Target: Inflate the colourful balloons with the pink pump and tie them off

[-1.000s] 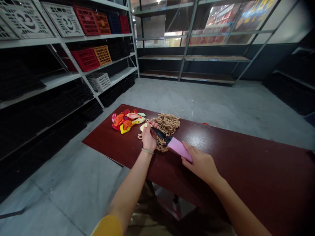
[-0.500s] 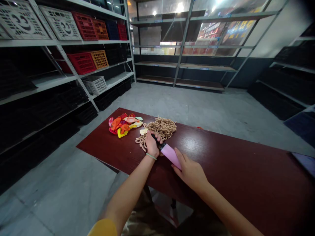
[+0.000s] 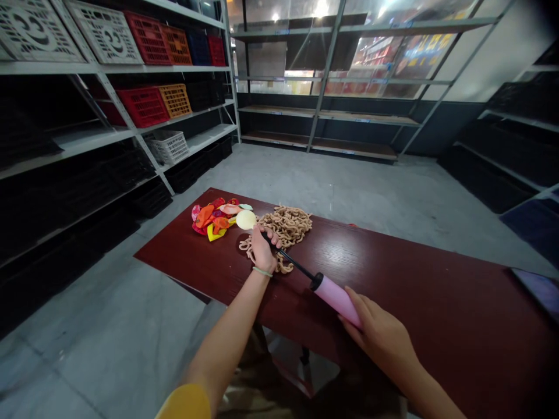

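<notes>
Head view: my left hand (image 3: 264, 251) pinches one pale yellow balloon (image 3: 246, 219) on the black nozzle of one pink hand pump (image 3: 337, 301); my right hand (image 3: 379, 339) closes narrowly on the barrel, near the front edge of the worktop (image 3: 437, 302); one heap of loose balloons (image 3: 210, 219) and one tan cord tangle (image 3: 290, 226) lie toward the far edge; the worktop runs on well past my right hand.

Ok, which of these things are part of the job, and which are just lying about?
Job: left hand, pink hand pump, right hand, pale balloon on the pump's nozzle, pile of flat coloured balloons.
Lying about: tan cord heap, red crate.
</notes>
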Motion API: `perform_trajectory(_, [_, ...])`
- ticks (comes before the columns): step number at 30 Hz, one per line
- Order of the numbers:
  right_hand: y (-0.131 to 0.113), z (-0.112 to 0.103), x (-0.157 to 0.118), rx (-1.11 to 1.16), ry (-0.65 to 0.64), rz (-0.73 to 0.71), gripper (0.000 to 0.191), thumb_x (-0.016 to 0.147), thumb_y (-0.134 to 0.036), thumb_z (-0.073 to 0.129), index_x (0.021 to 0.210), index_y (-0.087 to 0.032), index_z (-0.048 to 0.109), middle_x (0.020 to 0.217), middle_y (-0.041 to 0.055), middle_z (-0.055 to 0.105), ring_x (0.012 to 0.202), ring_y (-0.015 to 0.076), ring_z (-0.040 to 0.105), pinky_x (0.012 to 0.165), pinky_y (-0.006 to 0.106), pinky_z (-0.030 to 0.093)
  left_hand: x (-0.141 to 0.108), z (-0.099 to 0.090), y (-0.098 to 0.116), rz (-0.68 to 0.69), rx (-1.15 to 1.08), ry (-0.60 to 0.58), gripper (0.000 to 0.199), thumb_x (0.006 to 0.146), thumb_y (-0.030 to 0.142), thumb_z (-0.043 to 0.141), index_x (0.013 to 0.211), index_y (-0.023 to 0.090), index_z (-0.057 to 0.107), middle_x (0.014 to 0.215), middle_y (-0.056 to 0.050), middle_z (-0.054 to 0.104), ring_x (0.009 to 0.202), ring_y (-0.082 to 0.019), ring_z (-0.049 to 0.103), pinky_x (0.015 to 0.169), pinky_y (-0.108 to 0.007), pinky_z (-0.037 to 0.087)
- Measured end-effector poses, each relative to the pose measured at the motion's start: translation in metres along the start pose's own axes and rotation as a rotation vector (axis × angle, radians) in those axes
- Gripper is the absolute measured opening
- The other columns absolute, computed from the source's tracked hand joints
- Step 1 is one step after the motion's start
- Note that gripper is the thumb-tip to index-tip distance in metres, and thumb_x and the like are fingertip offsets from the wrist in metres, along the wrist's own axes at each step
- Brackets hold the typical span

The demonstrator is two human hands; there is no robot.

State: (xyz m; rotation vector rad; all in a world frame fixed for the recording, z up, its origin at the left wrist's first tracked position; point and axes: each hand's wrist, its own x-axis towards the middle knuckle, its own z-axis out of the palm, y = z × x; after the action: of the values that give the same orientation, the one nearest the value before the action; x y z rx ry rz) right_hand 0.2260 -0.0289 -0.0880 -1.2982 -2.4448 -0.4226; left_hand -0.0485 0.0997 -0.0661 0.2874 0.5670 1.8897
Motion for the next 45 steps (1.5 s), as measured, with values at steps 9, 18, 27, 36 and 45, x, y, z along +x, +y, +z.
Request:
perform_trajectory(9, [-0.044,0.005,0.069,-0.015,-0.056,0.081,0.05,0.095,-0.038,0.048,0.136,-0.011,0.043,0.099,0.0114,0.068,0.079,0.0219,0.065,0.057,0.029,0.043,-0.008,0.0,-0.017,-0.122,0.038,-0.079,0.025,0.091,0.042,0.053,0.081,0.021,0.043,0.06,0.004,0.044,0.045,-0.009,0.044,0.043,-0.02,0.036])
perform_trajectory(18, [-0.039,-0.003,0.038,0.148,-0.081,0.079,0.055,0.094,-0.035,0.048,0.144,-0.014,0.034,0.107,0.0127,0.068,0.085,0.0241,0.068,0.065,0.033,0.054,-0.009,0.006,-0.016,-0.115,0.139,-0.005,0.021,0.09,0.037,0.051,0.08,0.021,0.043,0.057,0.006,0.041,0.04,-0.008,0.039,0.038,-0.019,0.032])
perform_trajectory(27, [-0.017,-0.03,-0.009,0.206,-0.08,0.033,0.062,0.094,-0.032,0.048,0.151,-0.018,0.028,0.121,0.0129,0.064,0.103,0.0238,0.065,0.083,0.035,0.056,-0.003,0.003,-0.004,-0.093,0.047,-0.053,0.021,0.09,0.035,0.054,0.079,0.021,0.043,0.059,0.006,0.039,0.041,-0.007,0.038,0.038,-0.019,0.029])
perform_trajectory(36, [-0.049,-0.012,0.058,0.133,-0.049,0.06,0.055,0.095,-0.035,0.048,0.145,-0.016,0.038,0.106,0.0119,0.069,0.084,0.022,0.067,0.064,0.029,0.052,-0.007,-0.001,-0.003,-0.105,0.017,-0.019,0.023,0.091,0.036,0.053,0.078,0.021,0.042,0.057,0.006,0.037,0.041,-0.007,0.037,0.038,-0.019,0.029])
perform_trajectory(45, [-0.056,-0.01,0.044,0.263,-0.075,0.05,0.063,0.096,-0.034,0.047,0.151,-0.014,0.024,0.115,0.0149,0.066,0.096,0.0253,0.067,0.076,0.036,0.057,-0.014,0.01,-0.003,-0.126,0.102,-0.03,0.021,0.089,0.035,0.055,0.079,0.021,0.042,0.057,0.007,0.038,0.038,-0.007,0.035,0.035,-0.018,0.027])
